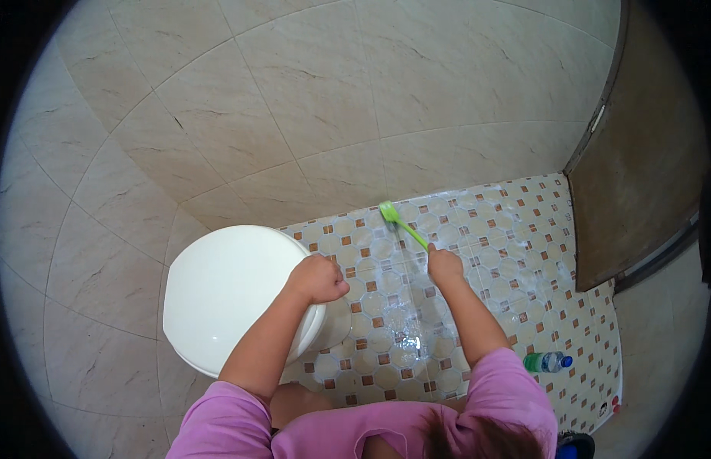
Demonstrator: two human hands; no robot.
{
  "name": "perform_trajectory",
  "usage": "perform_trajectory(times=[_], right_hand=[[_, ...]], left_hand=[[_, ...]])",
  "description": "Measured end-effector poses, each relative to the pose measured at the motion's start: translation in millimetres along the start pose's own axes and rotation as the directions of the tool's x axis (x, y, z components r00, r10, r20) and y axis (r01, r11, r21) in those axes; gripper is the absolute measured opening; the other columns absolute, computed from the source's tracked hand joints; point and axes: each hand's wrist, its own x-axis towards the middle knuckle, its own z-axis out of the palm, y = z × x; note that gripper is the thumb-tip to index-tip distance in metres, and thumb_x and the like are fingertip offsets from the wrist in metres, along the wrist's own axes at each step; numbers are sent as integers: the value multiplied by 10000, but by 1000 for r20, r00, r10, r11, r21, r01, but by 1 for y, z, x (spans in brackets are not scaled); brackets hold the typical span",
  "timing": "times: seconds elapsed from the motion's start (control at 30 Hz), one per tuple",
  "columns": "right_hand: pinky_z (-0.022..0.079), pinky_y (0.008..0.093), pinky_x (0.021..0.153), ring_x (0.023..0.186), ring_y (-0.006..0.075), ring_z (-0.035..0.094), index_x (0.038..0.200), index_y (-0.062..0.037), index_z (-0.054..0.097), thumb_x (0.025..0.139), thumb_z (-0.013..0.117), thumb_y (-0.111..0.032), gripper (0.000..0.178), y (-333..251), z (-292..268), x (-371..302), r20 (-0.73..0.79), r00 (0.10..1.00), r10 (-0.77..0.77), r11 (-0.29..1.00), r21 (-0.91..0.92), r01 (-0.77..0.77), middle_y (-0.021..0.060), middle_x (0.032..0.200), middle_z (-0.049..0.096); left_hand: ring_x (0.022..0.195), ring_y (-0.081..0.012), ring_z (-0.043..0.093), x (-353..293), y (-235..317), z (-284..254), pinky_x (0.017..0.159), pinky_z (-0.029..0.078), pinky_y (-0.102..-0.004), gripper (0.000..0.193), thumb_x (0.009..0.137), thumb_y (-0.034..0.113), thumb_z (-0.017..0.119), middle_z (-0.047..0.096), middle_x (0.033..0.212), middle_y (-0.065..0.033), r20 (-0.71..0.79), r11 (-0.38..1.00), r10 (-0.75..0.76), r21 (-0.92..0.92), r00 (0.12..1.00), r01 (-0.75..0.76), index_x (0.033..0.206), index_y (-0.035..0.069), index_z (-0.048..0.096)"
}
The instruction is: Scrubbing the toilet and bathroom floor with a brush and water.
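Observation:
My right hand (446, 267) is wrapped round the handle end of a bright green scrub brush (411, 232). The brush head (388, 212) rests on the tiled floor (371, 302), close to the foot of the far wall, and its bristles are mostly hidden. Over the right edge of a white toilet lid (225, 294), which is down, my left hand (319, 279) is curled into a fist with nothing visible in it. Whether the fist touches the lid I cannot tell. White suds and a wet shine lie on the patterned tiles around the brush and to its right.
A bottle with a green label and blue cap (547, 362) is on the floor to the right of my right forearm. Beige tiled walls (309, 92) rise behind and at the left. At the right stands a brown door (639, 153). A dark container (576, 444) shows partly at lower right.

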Motion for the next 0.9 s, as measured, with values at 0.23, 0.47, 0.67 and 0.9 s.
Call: perform_trajectory(times=[0.23, 0.47, 0.67, 0.9], right_hand=[[482, 334, 564, 690, 240, 597, 861, -8, 572, 761, 415, -109, 212, -46, -71, -48, 157, 973, -171, 974, -120, 190, 131, 797, 586], [490, 299, 581, 762, 247, 584, 813, -6, 596, 739, 448, -101, 191, -45, 15, 1, -93, 995, 33, 999, 36, -30, 124, 847, 558], [481, 332, 593, 747, 232, 588, 781, -55, 617, 745, 437, -107, 191, -47, -68, -32, 112, 985, -133, 983, -112, 145, 107, 798, 601], [474, 371, 571, 723, 270, 585, 903, -16, 541, 797, 366, -117, 228, 4, 1, -15, 42, 999, -8, 1000, -17, 9, 171, 765, 581]], left_hand=[[583, -273, 544, -11, -11, -4, 586, 450, -351, 219, 599, 266, 492, 565, 591, -108, 52, 996, -83, 15, 995, 82, 549, 76, 589], [589, -271, 544, 1, 0, -4, 590, 450, -350, 222, 597, 267, 494, 566, 596, -106, 56, 1000, -27, 8, 998, 27, 551, 73, 592], [520, -265, 519, -12, -11, -1, 530, 441, -336, 188, 567, 204, 496, 550, 573, -70, -30, 999, -52, -8, 998, 51, 473, 46, 536], [523, -268, 517, -1, -1, -4, 533, 440, -338, 188, 567, 204, 499, 550, 575, -73, 0, 1000, 0, 9, 1000, 0, 476, 44, 539]])
